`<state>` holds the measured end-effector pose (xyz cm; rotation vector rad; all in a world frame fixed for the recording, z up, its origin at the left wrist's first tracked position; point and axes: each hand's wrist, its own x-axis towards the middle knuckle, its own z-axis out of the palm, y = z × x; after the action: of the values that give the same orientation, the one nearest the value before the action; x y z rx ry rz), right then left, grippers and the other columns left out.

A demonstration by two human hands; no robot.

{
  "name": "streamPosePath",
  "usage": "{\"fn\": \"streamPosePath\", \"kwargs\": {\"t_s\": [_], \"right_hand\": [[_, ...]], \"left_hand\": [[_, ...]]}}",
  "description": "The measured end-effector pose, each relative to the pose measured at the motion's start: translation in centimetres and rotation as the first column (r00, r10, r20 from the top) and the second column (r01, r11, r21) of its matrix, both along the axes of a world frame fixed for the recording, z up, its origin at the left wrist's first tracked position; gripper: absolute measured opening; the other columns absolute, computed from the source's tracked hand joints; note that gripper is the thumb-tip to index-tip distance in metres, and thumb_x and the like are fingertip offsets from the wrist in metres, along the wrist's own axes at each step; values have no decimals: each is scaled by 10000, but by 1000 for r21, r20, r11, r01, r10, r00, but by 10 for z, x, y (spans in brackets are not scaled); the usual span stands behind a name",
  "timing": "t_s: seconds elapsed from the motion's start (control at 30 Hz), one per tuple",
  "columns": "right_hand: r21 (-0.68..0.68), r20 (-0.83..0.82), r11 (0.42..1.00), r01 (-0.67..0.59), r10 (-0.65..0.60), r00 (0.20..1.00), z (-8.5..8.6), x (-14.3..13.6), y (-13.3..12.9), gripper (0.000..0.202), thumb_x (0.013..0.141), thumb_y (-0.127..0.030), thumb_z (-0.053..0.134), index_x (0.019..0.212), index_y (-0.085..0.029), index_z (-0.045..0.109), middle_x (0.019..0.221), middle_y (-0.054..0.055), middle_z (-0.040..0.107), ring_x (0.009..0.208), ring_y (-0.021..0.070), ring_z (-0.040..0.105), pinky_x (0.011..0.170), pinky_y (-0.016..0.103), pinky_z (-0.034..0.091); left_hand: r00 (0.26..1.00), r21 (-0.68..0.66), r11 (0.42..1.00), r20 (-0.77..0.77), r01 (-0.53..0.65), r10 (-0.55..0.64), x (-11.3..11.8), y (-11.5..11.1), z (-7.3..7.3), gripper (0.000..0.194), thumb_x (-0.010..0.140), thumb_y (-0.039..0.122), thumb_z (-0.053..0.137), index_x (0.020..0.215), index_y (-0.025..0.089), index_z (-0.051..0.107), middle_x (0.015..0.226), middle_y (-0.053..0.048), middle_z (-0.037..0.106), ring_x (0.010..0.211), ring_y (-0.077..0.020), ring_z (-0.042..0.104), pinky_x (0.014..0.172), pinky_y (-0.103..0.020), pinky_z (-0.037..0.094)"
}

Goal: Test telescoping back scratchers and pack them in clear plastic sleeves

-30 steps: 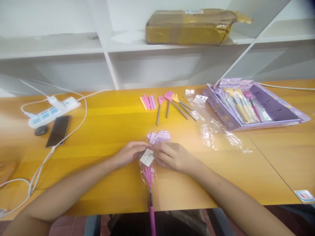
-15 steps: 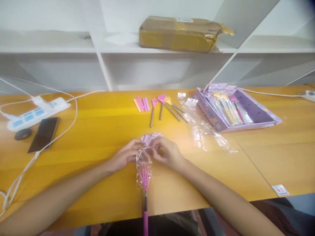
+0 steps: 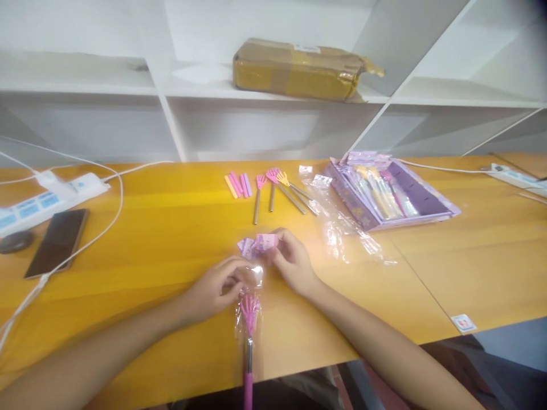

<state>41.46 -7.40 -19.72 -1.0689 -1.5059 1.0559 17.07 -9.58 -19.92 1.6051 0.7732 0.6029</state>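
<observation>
My right hand (image 3: 293, 262) pinches a small pink printed card (image 3: 266, 242) above the table. Beside that card lie purple printed cards (image 3: 247, 247). Thumb and fingers of my left hand (image 3: 222, 286) close on the top of a clear plastic bag (image 3: 255, 276). Inside the bag, the head of a pink hand-shaped scratcher (image 3: 250, 313) points away from me, and its pink handle reaches over the table's near edge. Farther back lie several scratchers (image 3: 272, 188) with metal rods, pink and yellow, next to short coloured tubes (image 3: 239, 185).
Clear bags (image 3: 337, 228) lie right of centre, beside a purple box (image 3: 363, 210) of wrapped scratchers. At the left are a phone (image 3: 57, 242), a power strip (image 3: 51, 200), a dark mouse (image 3: 16, 242) and white cables. A taped parcel (image 3: 299, 69) sits on the shelf.
My hands have moved apart. The pink card now shows in my right hand, while my left hand has come down to the bag's top. The camera view has shifted slightly.
</observation>
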Motion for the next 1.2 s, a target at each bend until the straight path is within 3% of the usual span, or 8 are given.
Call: {"fn": "streamPosePath", "kwargs": {"t_s": [0.07, 0.23, 0.4, 0.57, 0.77, 1.0, 1.2], "right_hand": [[9, -24, 1000, 24, -23, 999, 4, 4, 1, 204, 985, -355, 613, 890, -225, 487, 758, -27, 589, 645, 114, 571, 621, 257, 490], [24, 58, 998, 53, -54, 997, 6, 8, 1, 180, 943, -329, 655, 928, -225, 508, 707, -48, 562, 599, 98, 531, 564, 224, 416], [51, 198, 997, -59, 48, 979, 1, 1, -3, 119, 916, -266, 665, 950, -212, 564, 737, -34, 608, 608, 97, 554, 577, 219, 440], [43, 240, 998, -50, 38, 970, -3, -3, -4, 112, 921, -267, 666, 935, -209, 571, 739, -28, 624, 595, 95, 537, 563, 215, 429], [6, 155, 998, -68, 67, 986, -7, -1, -1, 143, 975, -337, 651, 975, -213, 580, 779, -7, 644, 661, 119, 578, 590, 233, 457], [36, 206, 996, -77, 68, 976, -7, 0, -2, 107, 981, -300, 644, 1003, -208, 594, 769, -19, 631, 623, 103, 557, 571, 223, 435], [83, 258, 992, -90, 66, 964, -4, 2, -1, 90, 983, -274, 637, 1024, -202, 601, 727, -32, 610, 600, 99, 549, 573, 220, 436]], "left_hand": [[999, -78, 996, 21, -45, 47, 0, -1, -1, 434, 1041, 266, 569, 1475, 260, 586, 1361, -133, 645, 1037, -201, 701, 940, -342, 578], [986, -223, 970, 114, -96, 124, -3, 1, -3, 477, 1030, 347, 637, 1497, 258, 617, 1374, -136, 692, 1247, -281, 670, 1108, -425, 518], [960, -366, 925, 206, -104, 189, -4, 6, -8, 454, 1022, 371, 658, 1454, 234, 650, 1358, -144, 711, 1241, -299, 680, 1101, -458, 529], [906, -454, 890, 352, -55, 236, -3, 12, -16, 403, 1016, 401, 657, 1344, 172, 709, 1306, -174, 725, 1217, -314, 684, 1087, -497, 546], [899, -515, 853, 329, -85, 288, -2, 14, -15, 377, 990, 388, 686, 1282, 159, 756, 1243, -166, 766, 1164, -302, 715, 1073, -479, 550], [852, -525, 851, 446, 0, 275, -1, 16, -9, 387, 988, 410, 678, 1261, 157, 784, 1288, -165, 778, 1217, -338, 728, 1152, -520, 501], [837, -559, 827, 478, 57, 265, -8, 18, -13, 436, 994, 407, 629, 1316, 142, 756, 1340, -191, 757, 1251, -368, 719, 1187, -570, 452]]}}
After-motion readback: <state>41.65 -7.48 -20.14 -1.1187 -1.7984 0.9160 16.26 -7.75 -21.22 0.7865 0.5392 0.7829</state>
